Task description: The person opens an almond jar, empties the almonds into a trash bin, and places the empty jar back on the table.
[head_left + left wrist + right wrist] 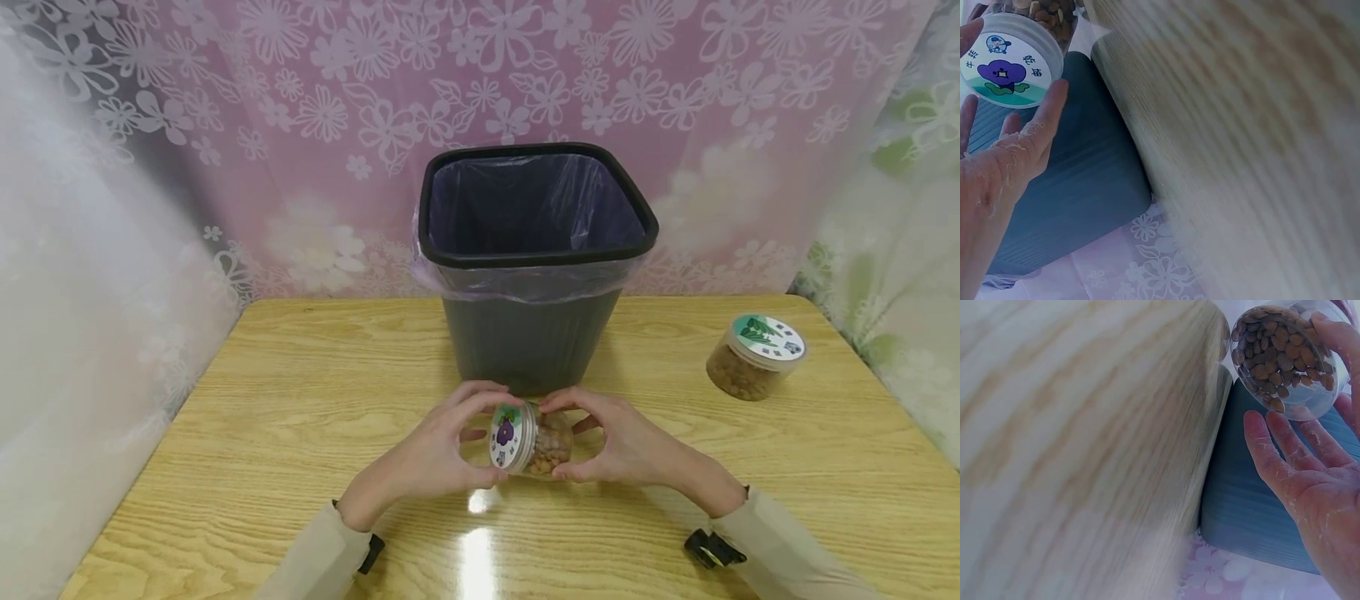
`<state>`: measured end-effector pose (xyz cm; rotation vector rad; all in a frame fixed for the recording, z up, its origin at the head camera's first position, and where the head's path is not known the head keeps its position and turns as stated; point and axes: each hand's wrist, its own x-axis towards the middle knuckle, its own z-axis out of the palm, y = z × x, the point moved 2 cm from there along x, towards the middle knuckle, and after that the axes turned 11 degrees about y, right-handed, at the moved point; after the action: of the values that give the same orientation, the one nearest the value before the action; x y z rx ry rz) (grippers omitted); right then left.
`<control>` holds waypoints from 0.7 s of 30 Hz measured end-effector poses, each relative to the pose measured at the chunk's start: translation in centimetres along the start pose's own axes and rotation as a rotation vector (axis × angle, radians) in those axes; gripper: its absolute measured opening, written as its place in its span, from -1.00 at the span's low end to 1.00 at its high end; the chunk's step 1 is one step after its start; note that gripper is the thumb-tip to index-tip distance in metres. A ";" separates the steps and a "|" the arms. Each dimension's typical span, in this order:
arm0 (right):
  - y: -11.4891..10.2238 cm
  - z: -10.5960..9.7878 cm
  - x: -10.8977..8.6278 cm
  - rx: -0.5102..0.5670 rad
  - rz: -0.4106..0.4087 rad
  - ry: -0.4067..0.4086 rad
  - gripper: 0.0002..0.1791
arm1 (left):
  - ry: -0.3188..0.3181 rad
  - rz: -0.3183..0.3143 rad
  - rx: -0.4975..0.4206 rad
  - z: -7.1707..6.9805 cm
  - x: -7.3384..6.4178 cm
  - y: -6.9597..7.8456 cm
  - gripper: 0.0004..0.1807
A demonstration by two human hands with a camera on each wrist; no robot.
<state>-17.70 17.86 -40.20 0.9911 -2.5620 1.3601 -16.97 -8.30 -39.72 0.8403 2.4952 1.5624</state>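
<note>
In the head view, a clear plastic jar point(551, 446) of brown nuts is tipped on its side between my two hands, low in front of the bin. My left hand point(448, 443) spans the round lid point(1019, 53), thumb at the near edge and fingers at the far edge. The lid bears a purple cartoon on white and green. At the other end, my right hand point(626, 442) grips the jar's base between thumb and fingers. Through the clear bottom, almond-shaped nuts point(1279, 353) show in the right wrist view.
A dark bin point(525, 333) with a black rim and a thin plastic liner stands behind the jar. Farther right, a second jar point(753, 358) with a green-and-white lid sits on the wood-grain table point(315, 375). A pink floral curtain point(337, 167) hangs behind.
</note>
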 end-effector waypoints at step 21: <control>0.0 0.0 0.0 -0.001 0.003 0.004 -0.28 | -0.017 -0.009 -0.037 0.0 0.2 -0.2 -0.12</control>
<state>-17.70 17.86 -40.19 0.9842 -2.5624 1.3595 -17.23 -8.20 -39.82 0.8331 2.4467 1.5870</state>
